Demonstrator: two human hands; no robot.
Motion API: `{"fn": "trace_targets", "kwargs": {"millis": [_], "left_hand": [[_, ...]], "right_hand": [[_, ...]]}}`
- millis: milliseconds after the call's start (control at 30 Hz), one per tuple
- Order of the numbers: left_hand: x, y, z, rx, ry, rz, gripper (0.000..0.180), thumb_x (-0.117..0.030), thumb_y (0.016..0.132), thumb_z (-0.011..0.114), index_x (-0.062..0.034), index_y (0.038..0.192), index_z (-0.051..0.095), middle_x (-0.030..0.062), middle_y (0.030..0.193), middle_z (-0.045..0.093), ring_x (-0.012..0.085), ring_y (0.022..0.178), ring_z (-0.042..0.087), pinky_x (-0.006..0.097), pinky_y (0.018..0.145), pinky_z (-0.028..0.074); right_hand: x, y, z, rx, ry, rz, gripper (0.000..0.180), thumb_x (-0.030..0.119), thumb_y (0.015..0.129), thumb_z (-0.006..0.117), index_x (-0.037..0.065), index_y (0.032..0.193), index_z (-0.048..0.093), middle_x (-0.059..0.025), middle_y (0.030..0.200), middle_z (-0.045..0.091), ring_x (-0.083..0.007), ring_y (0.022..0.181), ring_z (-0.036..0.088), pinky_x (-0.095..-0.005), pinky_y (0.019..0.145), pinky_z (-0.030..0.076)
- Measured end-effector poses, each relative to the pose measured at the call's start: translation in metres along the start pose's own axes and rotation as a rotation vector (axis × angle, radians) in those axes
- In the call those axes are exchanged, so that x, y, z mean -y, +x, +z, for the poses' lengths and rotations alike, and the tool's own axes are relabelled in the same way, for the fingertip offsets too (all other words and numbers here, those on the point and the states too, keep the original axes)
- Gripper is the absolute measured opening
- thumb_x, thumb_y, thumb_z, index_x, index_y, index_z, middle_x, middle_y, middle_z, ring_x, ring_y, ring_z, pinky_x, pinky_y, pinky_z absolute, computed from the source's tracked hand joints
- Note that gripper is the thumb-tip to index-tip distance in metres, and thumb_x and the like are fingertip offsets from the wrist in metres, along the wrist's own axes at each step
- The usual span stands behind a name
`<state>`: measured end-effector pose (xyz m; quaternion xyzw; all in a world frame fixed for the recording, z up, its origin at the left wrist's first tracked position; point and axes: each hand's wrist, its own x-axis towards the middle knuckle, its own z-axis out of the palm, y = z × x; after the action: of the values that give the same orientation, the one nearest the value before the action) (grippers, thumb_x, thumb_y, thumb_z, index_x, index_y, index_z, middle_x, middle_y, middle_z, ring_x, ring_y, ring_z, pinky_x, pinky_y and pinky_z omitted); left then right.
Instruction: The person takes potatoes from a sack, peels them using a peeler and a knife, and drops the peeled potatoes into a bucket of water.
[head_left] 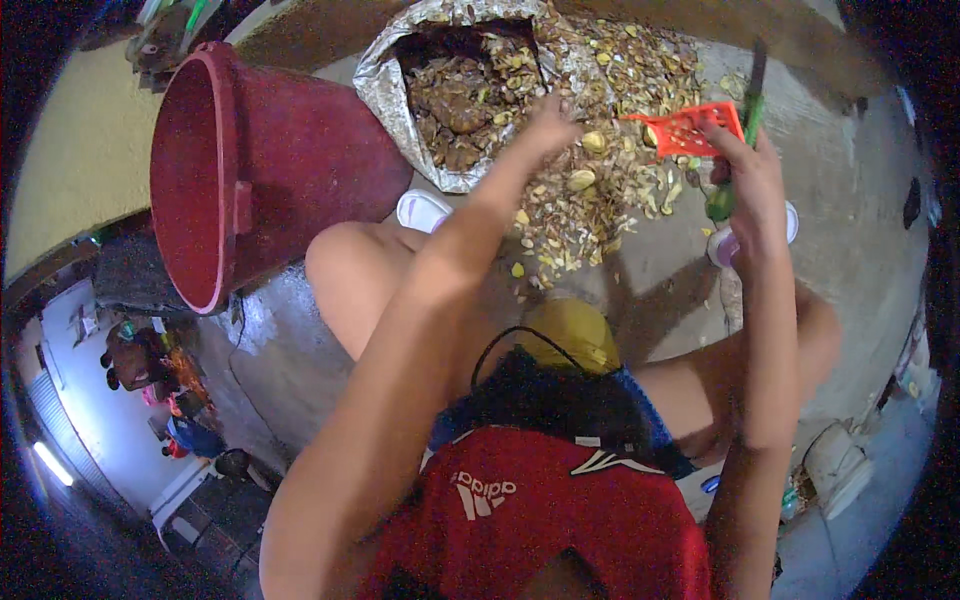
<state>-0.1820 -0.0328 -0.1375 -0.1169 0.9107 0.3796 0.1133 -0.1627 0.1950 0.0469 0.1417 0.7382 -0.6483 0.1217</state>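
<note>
My left hand [550,128] is stretched out over the peelings beside the sack; its fingers are blurred, so I cannot tell whether they hold anything. My right hand [752,178] is closed on a green-handled knife [756,95], its dark blade pointing away from me. The same hand grips a flat orange-red plastic piece with slots [685,131], the thumb lying over it. A heap of peelings and scraps [580,205] spreads on the floor between my hands. An open whitish sack [375,75], stuffed with brown scraps, stands left of the heap.
A large dark-red plastic tub [290,150] lies tipped on its side at the left. Beneath me is a yellow seat [570,335]. A green object [719,203] is on the floor near my right foot. A low wall edge [830,50] runs behind the heap.
</note>
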Motion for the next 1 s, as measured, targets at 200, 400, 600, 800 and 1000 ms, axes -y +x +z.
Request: {"fn": "trace_targets", "kwargs": {"millis": [200, 400, 600, 800, 1000], "left_hand": [[0.121, 0.062, -0.093, -0.269, 0.388, 0.078, 0.03, -0.011, 0.062, 0.052, 0.0007, 0.09, 0.057, 0.0242, 0.083, 0.057, 0.0371, 0.079, 0.055, 0.042, 0.073, 0.044], [0.169, 0.042, -0.084, 0.209, 0.551, -0.073, 0.042, -0.013, 0.065, 0.05, 0.0009, 0.105, 0.049, 0.0237, 0.1, 0.052, 0.0364, 0.093, 0.05, 0.04, 0.079, 0.042], [0.165, 0.062, -0.079, -0.1, 0.39, -0.291, 0.046, -0.015, 0.066, 0.054, 0.0014, 0.108, 0.045, 0.0242, 0.103, 0.05, 0.0367, 0.094, 0.049, 0.04, 0.081, 0.041], [0.167, 0.125, -0.087, -0.087, 0.372, -0.134, 0.039, -0.02, 0.067, 0.053, 0.0014, 0.1, 0.052, 0.0236, 0.097, 0.054, 0.0343, 0.094, 0.051, 0.039, 0.081, 0.041], [0.206, 0.185, -0.023, -0.012, 0.154, -0.312, 0.037, -0.026, 0.071, 0.05, -0.0025, 0.1, 0.055, 0.0226, 0.101, 0.053, 0.0335, 0.096, 0.051, 0.037, 0.082, 0.04]], "right_hand": [[-0.005, 0.013, 0.004, 0.039, 0.051, 0.148, 0.018, 0.014, 0.069, 0.06, 0.006, 0.083, 0.052, 0.0007, 0.061, 0.049, -0.0079, 0.046, 0.04, -0.0215, 0.042, 0.032], [-0.019, 0.024, 0.004, 0.059, 0.04, 0.231, 0.017, 0.013, 0.069, 0.06, 0.006, 0.082, 0.052, -0.0002, 0.064, 0.053, -0.0055, 0.046, 0.042, -0.0187, 0.04, 0.031], [-0.02, 0.025, 0.011, 0.073, 0.007, 0.257, 0.019, 0.011, 0.068, 0.061, 0.006, 0.084, 0.054, 0.0012, 0.063, 0.054, -0.0053, 0.047, 0.044, -0.0181, 0.042, 0.032], [-0.02, 0.023, 0.023, 0.111, -0.069, 0.274, 0.018, 0.009, 0.067, 0.061, 0.006, 0.084, 0.055, 0.0009, 0.066, 0.056, -0.0056, 0.05, 0.046, -0.0184, 0.044, 0.033], [-0.025, 0.03, 0.016, 0.082, -0.136, 0.319, 0.016, 0.008, 0.07, 0.06, 0.005, 0.084, 0.055, -0.002, 0.072, 0.059, -0.0066, 0.052, 0.049, -0.0197, 0.047, 0.036]]}}
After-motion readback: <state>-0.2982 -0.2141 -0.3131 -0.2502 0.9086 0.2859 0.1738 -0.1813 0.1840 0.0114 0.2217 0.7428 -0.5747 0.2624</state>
